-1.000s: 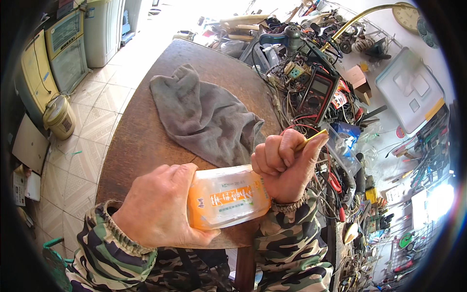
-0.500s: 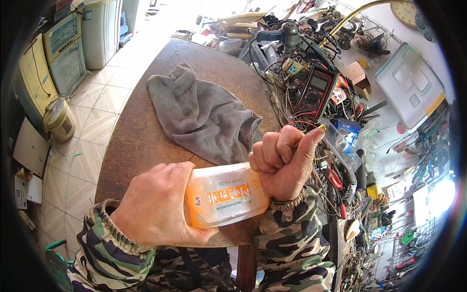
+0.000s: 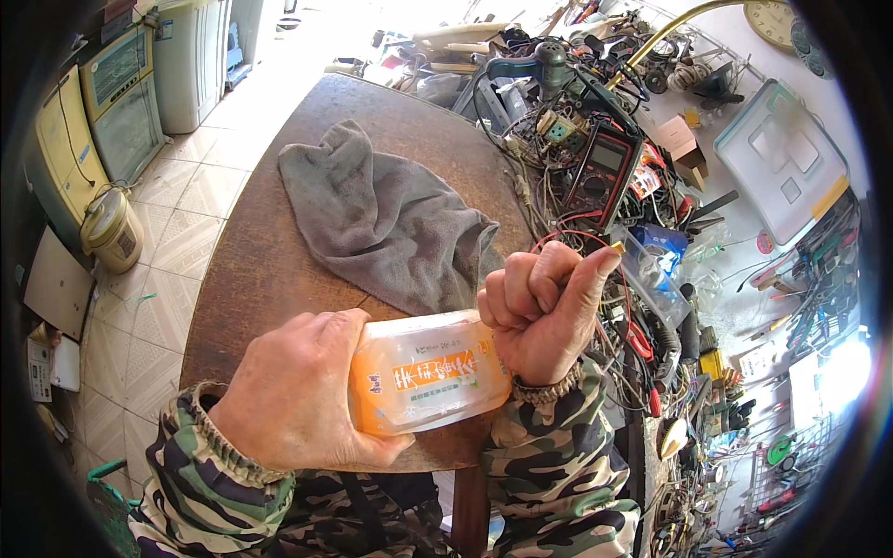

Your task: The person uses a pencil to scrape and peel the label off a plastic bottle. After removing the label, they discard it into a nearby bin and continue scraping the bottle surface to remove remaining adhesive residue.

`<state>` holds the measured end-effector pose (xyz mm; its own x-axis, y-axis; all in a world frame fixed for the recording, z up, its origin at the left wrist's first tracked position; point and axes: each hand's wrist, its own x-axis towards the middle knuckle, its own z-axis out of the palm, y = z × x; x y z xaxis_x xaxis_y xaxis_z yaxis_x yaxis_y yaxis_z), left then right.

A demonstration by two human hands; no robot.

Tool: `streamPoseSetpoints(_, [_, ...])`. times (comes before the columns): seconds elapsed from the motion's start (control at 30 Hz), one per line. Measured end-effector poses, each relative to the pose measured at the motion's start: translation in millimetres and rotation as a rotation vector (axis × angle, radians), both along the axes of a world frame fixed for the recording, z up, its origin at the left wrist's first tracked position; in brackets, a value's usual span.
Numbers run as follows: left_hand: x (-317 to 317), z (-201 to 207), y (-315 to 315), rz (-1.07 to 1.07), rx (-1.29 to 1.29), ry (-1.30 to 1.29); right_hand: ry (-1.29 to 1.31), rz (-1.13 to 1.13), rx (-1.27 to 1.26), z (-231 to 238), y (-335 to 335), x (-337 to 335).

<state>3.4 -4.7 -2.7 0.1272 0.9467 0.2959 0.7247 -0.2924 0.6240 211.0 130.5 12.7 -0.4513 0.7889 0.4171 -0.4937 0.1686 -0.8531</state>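
Note:
My left hand (image 3: 288, 391) is wrapped round one end of a translucent plastic box (image 3: 430, 377) with orange and green print, held tilted above the table's near edge. At the box's other end, my right hand (image 3: 549, 312) rests close against it with the fingers curled in. Its thumb points up, and a tiny yellow bit (image 3: 619, 248) shows at the thumb tip, too small to name. Whatever the curled fingers may hold is hidden. A crumpled grey cloth (image 3: 391, 219) lies on the brown wooden table (image 3: 242, 307) just beyond both hands.
Right of the table, a heap of cables and tools carries a multimeter (image 3: 603, 172) and a clear plastic tray (image 3: 651, 279). A white lidded bin (image 3: 786, 163) stands farther right. On the tiled floor at left are a bucket (image 3: 113, 230) and appliances (image 3: 121, 93).
The box and both hands keep nearly the same pose. The box has shifted very slightly left, and the yellow bit at the right thumb tip looks slightly lower.

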Motion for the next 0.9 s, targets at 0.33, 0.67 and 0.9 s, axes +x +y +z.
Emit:
streamPoseSetpoints(0.33, [-0.7, -0.3, -0.5, 0.012, -0.012, 0.033, 0.059, -0.085, -0.038, -2.9, -0.5, -3.9])
streamPoseSetpoints(0.67, [-0.8, -0.2, -0.6, 0.013, -0.025, 0.036, 0.081, -0.121, -0.059, -2.0, -0.8, -3.7])
streamPoseSetpoints(0.9, [0.0, 2.7, -0.6, -0.002, -0.024, 0.022, 0.076, -0.01, -0.022, -2.4, 2.2, -0.6])
